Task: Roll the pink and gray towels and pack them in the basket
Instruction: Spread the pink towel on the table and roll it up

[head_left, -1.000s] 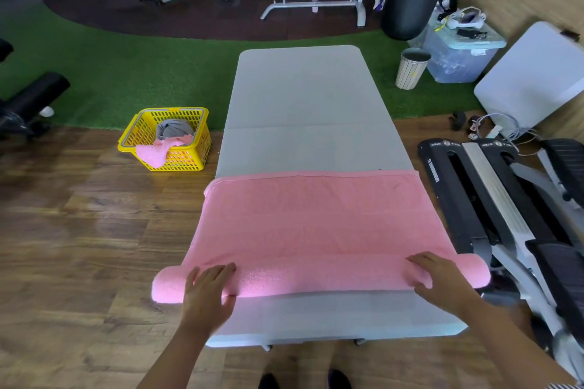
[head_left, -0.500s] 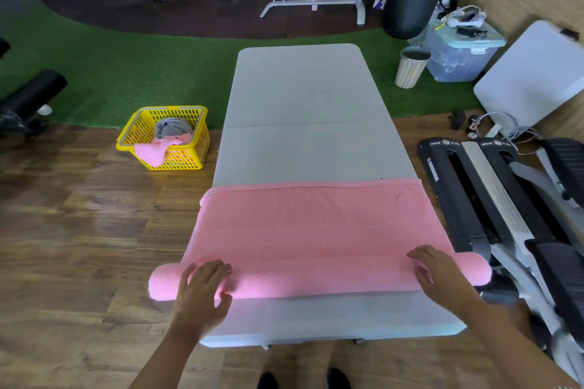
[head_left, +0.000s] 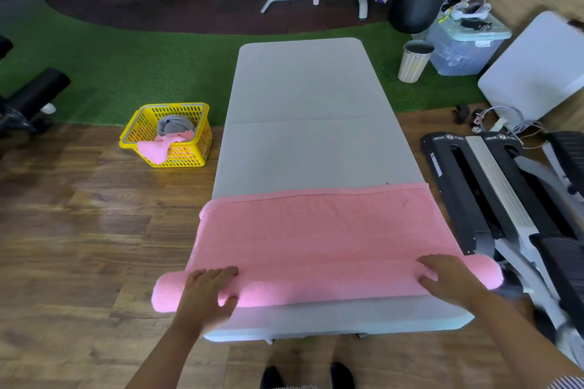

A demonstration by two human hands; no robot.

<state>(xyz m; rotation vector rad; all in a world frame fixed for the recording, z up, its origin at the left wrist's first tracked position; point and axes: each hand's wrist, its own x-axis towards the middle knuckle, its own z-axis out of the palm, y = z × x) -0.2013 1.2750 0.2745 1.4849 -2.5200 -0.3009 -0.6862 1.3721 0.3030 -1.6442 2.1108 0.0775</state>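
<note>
Both hands lie flat with fingers spread, left hand [head_left: 207, 289] and right hand [head_left: 444, 276] pressing the pink towel [head_left: 322, 230] roll's ends on the table's [head_left: 300, 88] near edge, likely keeping it even.

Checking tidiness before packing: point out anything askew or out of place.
In the yellow basket on the floor, a pink towel droops unrolled over the rim beside a rolled gray towel.

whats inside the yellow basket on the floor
In the yellow basket, a rolled gray towel sits toward the back, and a loose pink cloth drapes over the near rim. Anything under them is covered, so the bottom cannot be seen.
</note>
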